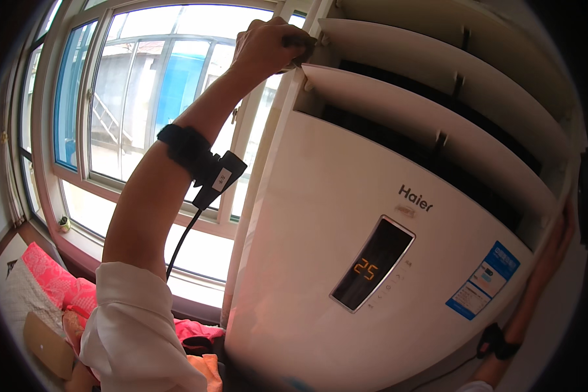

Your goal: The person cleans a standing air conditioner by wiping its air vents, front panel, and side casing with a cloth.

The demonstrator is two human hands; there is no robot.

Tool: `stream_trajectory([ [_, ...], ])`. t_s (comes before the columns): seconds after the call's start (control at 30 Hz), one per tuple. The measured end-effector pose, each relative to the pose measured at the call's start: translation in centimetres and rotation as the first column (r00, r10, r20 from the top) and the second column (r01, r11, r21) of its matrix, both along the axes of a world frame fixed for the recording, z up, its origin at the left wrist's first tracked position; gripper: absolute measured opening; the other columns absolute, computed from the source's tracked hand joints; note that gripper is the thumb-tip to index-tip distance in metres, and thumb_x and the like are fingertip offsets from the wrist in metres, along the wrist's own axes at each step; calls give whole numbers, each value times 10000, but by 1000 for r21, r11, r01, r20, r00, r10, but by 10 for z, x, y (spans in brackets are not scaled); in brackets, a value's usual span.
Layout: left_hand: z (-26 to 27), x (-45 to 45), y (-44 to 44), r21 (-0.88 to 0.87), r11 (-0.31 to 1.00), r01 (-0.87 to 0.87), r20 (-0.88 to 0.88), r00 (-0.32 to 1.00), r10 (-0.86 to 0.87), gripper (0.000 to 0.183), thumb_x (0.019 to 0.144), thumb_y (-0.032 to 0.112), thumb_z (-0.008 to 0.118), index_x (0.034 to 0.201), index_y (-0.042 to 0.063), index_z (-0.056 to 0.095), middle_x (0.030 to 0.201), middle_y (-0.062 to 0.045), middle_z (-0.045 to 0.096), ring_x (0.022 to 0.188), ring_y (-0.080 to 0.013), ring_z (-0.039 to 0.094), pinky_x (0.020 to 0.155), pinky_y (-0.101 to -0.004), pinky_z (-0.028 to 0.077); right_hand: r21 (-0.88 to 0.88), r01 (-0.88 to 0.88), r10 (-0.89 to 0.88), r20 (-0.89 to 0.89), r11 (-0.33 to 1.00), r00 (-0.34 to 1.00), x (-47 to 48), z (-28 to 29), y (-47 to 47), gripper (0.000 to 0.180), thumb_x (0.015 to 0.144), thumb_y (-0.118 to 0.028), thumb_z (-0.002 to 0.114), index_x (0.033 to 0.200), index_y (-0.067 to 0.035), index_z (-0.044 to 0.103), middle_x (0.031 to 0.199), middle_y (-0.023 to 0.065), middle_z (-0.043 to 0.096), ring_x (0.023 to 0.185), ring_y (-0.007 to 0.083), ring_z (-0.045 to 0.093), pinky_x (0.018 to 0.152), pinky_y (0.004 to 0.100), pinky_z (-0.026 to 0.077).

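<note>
A tall white Haier floor-standing air conditioner [294,206] fills the middle and right, its display [372,264] lit and its wide louvers [421,108] tilted outward over dark slots. My left hand [272,44] is raised at the upper left corner of the unit, closed around a dark cloth [301,46] beside the ends of the louvers. Along the right side of the housing lies my right hand [563,230], fingers extended and partly hidden by the unit's edge. Both forearms wear black straps with a cabled device.
A framed sliding window [161,98] stands behind my left arm. Pink patterned fabric [54,279] and an orange cloth [208,370] lie low at the left. A small pot [64,224] sits on the sill. A blue and white label [482,280] is on the front panel.
</note>
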State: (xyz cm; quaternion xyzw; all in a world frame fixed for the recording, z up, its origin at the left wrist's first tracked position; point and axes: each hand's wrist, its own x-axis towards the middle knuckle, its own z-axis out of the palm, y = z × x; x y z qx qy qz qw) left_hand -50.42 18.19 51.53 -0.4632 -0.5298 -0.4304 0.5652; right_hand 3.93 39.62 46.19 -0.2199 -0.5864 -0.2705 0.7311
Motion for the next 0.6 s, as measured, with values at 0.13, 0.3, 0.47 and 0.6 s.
stream_trajectory([
  [0.13, -15, 12, -8, 59, 986, -159, -159, 973, 167, 191, 795, 224, 724, 979, 171, 739, 926, -25, 685, 847, -189, 637, 842, -321, 505, -14, 2, -2, 13, 1000, 1000, 6, 2, 5, 538, 976, -494, 404, 1425, -200, 413, 1427, 71, 436, 1314, 273, 433, 1063, 467, 399],
  [0.3, 5, 12, -31, 153, 955, -255, -430, 853, 296, 171, 791, 191, 728, 962, 189, 736, 835, 36, 684, 803, -165, 620, 768, -304, 497, -23, -16, 17, 50, 1000, 999, 3, 2, -5, 529, 978, -489, 406, 1420, -198, 421, 1431, 64, 436, 1323, 263, 425, 1070, 461, 394],
  [0.47, 12, 58, -20, -54, 941, -335, -440, 853, 279, 108, 798, 208, 639, 843, 187, 735, 939, -29, 622, 971, -244, 536, 852, -411, 418, -34, -17, 18, 41, 999, 999, -2, 0, -11, 524, 977, -493, 404, 1414, -205, 428, 1430, 51, 443, 1323, 256, 429, 1077, 458, 391],
  [0.6, 30, 82, -16, -223, 743, -631, -471, 737, 485, 81, 785, 206, 646, 815, 173, 714, 918, -22, 600, 960, -240, 526, 848, -432, 410, -11, 56, -54, 92, 998, 994, 13, 1, -7, 499, 982, -481, 399, 1407, -222, 439, 1411, 33, 470, 1320, 238, 438, 1073, 460, 398],
])
